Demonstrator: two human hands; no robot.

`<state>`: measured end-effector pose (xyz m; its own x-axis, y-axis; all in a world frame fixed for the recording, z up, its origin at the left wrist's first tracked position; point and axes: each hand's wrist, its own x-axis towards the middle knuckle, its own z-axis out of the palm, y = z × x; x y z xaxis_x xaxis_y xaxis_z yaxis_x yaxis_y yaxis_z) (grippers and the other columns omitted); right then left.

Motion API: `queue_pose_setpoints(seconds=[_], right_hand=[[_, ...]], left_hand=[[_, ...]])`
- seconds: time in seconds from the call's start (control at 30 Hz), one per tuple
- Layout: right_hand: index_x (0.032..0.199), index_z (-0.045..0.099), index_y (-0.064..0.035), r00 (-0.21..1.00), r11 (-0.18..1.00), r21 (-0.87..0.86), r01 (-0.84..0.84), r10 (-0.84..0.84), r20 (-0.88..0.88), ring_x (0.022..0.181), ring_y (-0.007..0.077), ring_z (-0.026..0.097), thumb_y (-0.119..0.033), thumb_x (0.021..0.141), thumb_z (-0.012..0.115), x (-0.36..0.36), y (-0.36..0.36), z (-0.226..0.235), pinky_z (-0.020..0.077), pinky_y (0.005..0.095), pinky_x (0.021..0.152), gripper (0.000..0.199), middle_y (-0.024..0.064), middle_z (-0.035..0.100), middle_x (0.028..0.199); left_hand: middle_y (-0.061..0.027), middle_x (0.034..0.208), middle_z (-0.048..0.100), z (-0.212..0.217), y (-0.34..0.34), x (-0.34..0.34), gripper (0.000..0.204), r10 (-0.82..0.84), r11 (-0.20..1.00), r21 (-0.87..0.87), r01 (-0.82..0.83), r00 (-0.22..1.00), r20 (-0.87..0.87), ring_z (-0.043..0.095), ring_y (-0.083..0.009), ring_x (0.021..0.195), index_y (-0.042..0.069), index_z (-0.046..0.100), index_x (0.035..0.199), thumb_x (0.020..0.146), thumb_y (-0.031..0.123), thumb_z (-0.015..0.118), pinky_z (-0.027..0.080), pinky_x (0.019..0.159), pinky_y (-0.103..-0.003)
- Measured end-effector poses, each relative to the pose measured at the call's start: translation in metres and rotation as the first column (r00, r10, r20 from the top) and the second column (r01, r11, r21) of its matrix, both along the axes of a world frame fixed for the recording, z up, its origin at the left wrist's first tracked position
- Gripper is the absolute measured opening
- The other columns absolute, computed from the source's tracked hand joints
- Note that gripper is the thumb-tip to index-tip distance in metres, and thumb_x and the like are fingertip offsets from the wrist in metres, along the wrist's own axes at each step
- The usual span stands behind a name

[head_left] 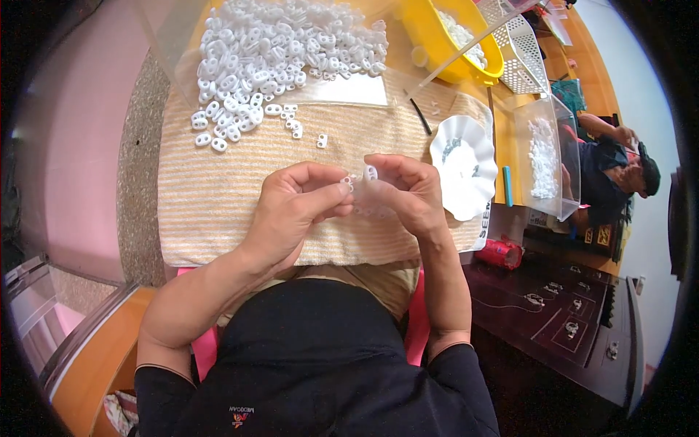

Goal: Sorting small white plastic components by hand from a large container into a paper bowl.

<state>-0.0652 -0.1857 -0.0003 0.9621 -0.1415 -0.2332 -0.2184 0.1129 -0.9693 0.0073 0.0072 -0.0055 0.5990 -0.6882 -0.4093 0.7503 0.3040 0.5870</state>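
A small white plastic piece (370, 172) is pinched between the closed fingers of the left hand (295, 207) and right hand (408, 193), held above the striped towel (218, 189) so drops are caught, with the white pile (269, 51) far left within reach.

A red can (499, 253) (lying on its side) sits right of the towel (218, 189); yellow-black labels (602, 234) beyond.

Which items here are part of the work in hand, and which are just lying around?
In use: left hand, right hand, small white plastic piece, pile of white pieces, striped towel, white scalloped dish.

Lying about: yellow bowl, white basket, red can.
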Motion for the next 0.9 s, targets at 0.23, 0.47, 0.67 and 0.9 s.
queue_pose_setpoints(seconds=[0.23,0.47,0.67,0.9], right_hand=[[0.117,0.060,0.0035,0.998,0.998,-0.011,-0.060,0.060,0.002,0.078,0.0148,0.067,0.000,0.085,0.067,-0.0020,-0.0015,0.0004,0.0560,0.0260,0.068,0.033,0.0092,0.068,0.093],[0.115,0.061,0.0033,0.998,0.996,-0.061,-0.067,0.067,0.003,0.078,0.0136,0.067,-0.001,0.084,0.069,-0.0024,0.0004,0.0032,0.0547,0.0242,0.067,0.032,0.0082,0.068,0.093],[0.115,0.061,0.0029,0.998,0.998,-0.022,-0.057,0.057,-0.001,0.079,0.0122,0.066,-0.001,0.084,0.069,-0.0025,0.0016,0.0046,0.0546,0.0242,0.069,0.032,0.0071,0.068,0.093],[0.115,0.062,0.0025,0.998,0.996,-0.068,-0.055,0.055,-0.003,0.080,0.0113,0.066,-0.002,0.084,0.069,-0.0016,0.0029,0.0053,0.0546,0.0240,0.069,0.032,0.0059,0.068,0.093]], left_hand=[[-0.0093,0.093,0.068,-0.0015,0.0007,-0.0007,0.016,-0.028,0.999,0.022,0.028,1.000,0.005,0.066,-0.0138,0.079,-0.001,0.062,0.103,0.088,0.004,0.064,0.056,0.075,-0.026],[-0.0097,0.093,0.068,-0.0010,0.0010,-0.0012,0.017,-0.036,0.999,0.033,0.035,0.999,0.013,0.066,-0.0136,0.079,-0.002,0.062,0.103,0.087,0.004,0.064,0.055,0.075,-0.026],[-0.0095,0.092,0.068,-0.0024,0.0008,-0.0015,0.016,-0.032,0.999,0.020,0.032,0.999,0.017,0.066,-0.0137,0.078,-0.001,0.062,0.102,0.087,0.004,0.064,0.055,0.074,-0.026],[-0.0093,0.092,0.068,-0.0030,0.0007,-0.0022,0.016,-0.031,0.999,0.027,0.031,0.999,0.019,0.066,-0.0136,0.078,-0.001,0.062,0.102,0.087,0.004,0.064,0.056,0.073,-0.026]])
